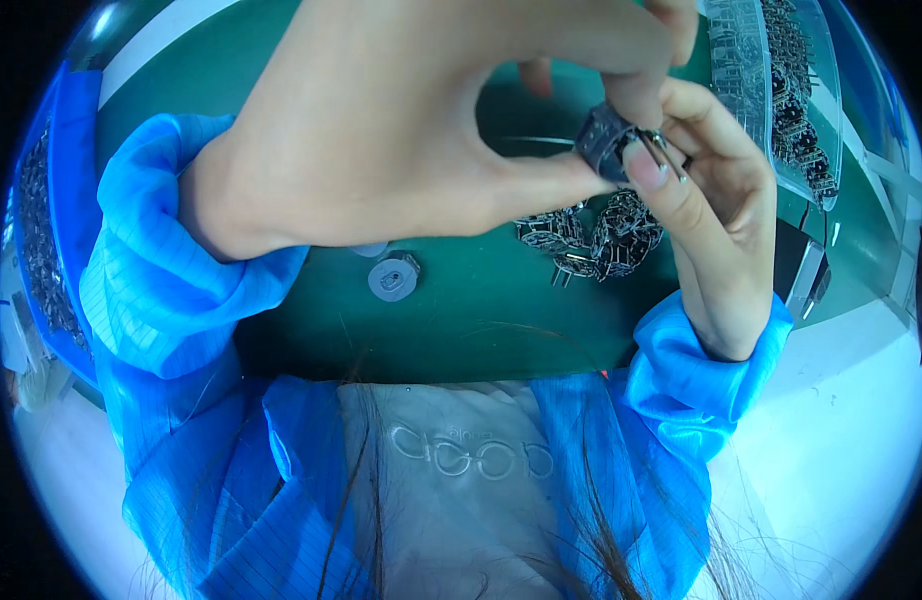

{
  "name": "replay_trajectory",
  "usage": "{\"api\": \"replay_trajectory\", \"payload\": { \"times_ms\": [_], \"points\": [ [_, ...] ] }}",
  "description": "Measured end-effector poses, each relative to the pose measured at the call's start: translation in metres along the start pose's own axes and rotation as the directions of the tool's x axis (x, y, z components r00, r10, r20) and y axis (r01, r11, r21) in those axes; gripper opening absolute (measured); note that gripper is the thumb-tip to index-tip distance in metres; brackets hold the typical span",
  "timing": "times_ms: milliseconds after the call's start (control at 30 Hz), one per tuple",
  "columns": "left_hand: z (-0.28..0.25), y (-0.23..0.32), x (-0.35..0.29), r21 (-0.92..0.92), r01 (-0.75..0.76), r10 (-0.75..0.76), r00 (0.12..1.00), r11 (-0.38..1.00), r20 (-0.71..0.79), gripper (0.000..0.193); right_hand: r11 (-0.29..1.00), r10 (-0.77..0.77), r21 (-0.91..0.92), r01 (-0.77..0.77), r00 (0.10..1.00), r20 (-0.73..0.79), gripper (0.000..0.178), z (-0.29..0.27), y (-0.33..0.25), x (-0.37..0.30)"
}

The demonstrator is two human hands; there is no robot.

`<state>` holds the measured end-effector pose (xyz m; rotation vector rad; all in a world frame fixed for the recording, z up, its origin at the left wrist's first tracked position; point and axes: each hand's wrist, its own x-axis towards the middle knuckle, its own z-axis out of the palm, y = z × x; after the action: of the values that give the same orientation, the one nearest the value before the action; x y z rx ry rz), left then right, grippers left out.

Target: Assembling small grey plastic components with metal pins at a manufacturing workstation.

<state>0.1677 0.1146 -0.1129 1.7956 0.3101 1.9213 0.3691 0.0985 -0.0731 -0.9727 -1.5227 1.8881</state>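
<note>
My left hand (401, 140) reaches across the table, its thumb and fingers pinching a small dark grey plastic housing (601, 140). From the other side, my right hand (721, 205) grips a black insert with metal pins (657, 150) between thumb and fingers, up against the housing. How far the two parts are joined is hidden by my fingertips. Below them lies a pile of black pin inserts (606, 240) with shiny metal prongs. A round grey plastic housing (393, 277) rests on the table under my left wrist, and another is partly covered by that wrist.
At the right stands a clear plastic tray (831, 120) with many pin inserts inside. A blue bin (71, 140) full of small dark parts is at the left. A silver and black box-shaped thing (806, 275) sits by my right wrist. The tabletop (481, 330) is green.
</note>
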Motion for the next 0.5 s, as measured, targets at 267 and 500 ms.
{"api": "replay_trajectory", "payload": {
  "times_ms": [267, 500],
  "points": [
    [-0.01, 0.017, -0.007, 0.323, -0.09, -0.067, 0.893, 0.942, 0.446, 0.02, 0.989, -0.013, -0.147, 0.013, 1.0, -0.001, 0.041, 0.001, 0.008, -0.001],
    [-0.026, -0.01, 0.036, 0.487, 0.228, -0.425, 0.837, 0.843, 0.344, 0.028, 0.868, -0.232, -0.496, 0.017, 0.897, -0.376, 0.037, -0.019, 0.01, -0.001]
  ]
}}
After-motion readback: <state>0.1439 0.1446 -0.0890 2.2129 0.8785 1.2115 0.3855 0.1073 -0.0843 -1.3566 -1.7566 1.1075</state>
